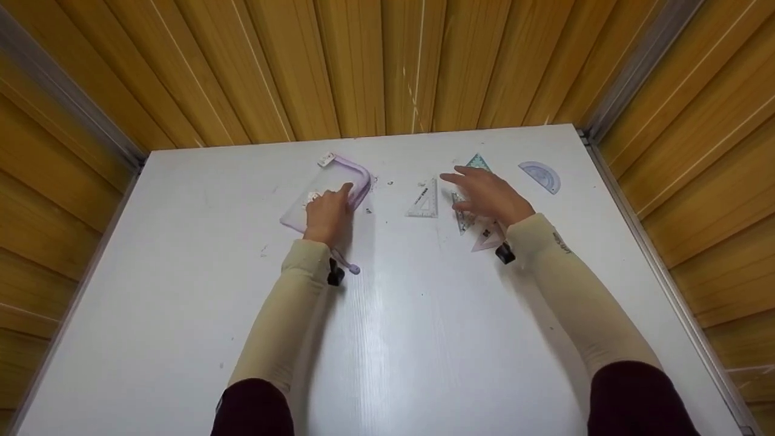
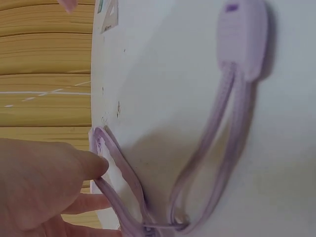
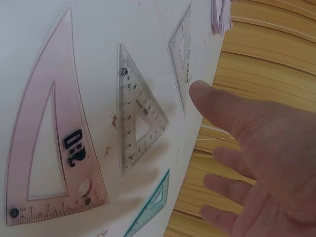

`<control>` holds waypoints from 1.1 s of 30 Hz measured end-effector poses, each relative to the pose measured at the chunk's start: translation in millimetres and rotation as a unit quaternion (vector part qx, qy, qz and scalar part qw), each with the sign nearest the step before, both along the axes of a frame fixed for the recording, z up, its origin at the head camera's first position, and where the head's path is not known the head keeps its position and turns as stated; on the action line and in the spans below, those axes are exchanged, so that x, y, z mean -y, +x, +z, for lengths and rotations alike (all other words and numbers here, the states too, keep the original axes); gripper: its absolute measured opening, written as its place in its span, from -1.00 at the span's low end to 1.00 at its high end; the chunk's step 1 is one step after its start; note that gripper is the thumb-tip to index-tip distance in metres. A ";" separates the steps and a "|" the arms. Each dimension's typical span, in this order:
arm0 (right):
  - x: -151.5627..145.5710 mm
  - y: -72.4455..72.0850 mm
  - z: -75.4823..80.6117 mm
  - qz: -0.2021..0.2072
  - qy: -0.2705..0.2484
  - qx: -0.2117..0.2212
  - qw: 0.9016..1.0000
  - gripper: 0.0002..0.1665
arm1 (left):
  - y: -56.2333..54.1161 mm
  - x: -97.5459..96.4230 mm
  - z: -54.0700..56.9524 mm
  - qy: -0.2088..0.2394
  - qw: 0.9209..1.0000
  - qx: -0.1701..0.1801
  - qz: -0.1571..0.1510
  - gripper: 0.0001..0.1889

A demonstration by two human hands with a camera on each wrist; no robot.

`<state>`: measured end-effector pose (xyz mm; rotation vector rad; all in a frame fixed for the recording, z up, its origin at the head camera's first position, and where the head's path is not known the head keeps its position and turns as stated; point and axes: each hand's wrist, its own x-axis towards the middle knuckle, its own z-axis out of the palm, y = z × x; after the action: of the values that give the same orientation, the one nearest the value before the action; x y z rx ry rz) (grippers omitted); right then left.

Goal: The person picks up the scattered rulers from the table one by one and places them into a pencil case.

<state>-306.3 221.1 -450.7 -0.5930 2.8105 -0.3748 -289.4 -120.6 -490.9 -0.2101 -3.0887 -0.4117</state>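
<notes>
My left hand [image 1: 329, 213] holds the zipped edge of a clear pouch [image 1: 296, 212] with lilac trim. In the left wrist view, the thumb lies on one side of the lilac zip edge [image 2: 118, 205] and fingers on the other; the pouch mouth gapes there. A lilac pull strap [image 2: 205, 153] trails toward the front. With fingers spread, my right hand [image 1: 487, 195] hovers over several clear plastic set squares. Around it are a pink curved-edge triangle [image 3: 19, 143], a clear triangle [image 3: 123, 118], a teal triangle [image 3: 143, 217] and another clear set square [image 1: 431, 209].
A bluish half-round protractor [image 1: 540, 175] lies on the right of the white table [image 1: 412, 339]. Slatted yellow wood walls [image 1: 351, 66] rise behind and at both sides. Small dark specks dot the tabletop.
</notes>
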 end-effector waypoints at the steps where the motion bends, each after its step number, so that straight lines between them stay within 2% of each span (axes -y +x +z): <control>1: 0.2 -0.3 0.0 0.003 0.000 -0.003 1.000 -0.08 | -0.2 1.3 0.2 0.016 1.000 -0.002 0.001 -0.53; 5: 1.5 -0.7 -0.2 0.006 -0.004 -0.011 1.000 -0.08 | -1.5 7.0 1.2 0.069 0.997 -0.009 0.013 -0.53; 8: 3.6 -1.1 -0.8 0.002 -0.006 -0.007 1.000 -0.08 | -1.7 10.8 2.1 0.097 0.995 0.004 0.022 -0.51; 13: 7.8 -2.5 -2.4 0.005 -0.006 -0.004 1.000 -0.07 | -1.0 16.1 2.4 0.132 0.990 0.024 0.035 -0.50; 23: 12.8 -4.5 -7.3 -0.002 -0.022 0.004 1.000 -0.07 | 1.3 18.2 1.4 0.182 0.982 0.013 0.050 -0.53; 27: 13.6 -6.4 -8.6 0.001 -0.023 0.007 1.000 -0.07 | 2.1 19.4 1.6 0.215 0.975 0.003 0.059 -0.54; 33: 15.0 -7.5 -7.4 0.014 -0.019 -0.003 1.000 -0.07 | 1.8 24.0 -0.1 0.278 0.958 -0.019 0.066 -0.58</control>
<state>-313.8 206.1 -458.1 -0.6433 2.8034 -0.4215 -287.5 -144.6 -490.9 0.0034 -2.7785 -1.2115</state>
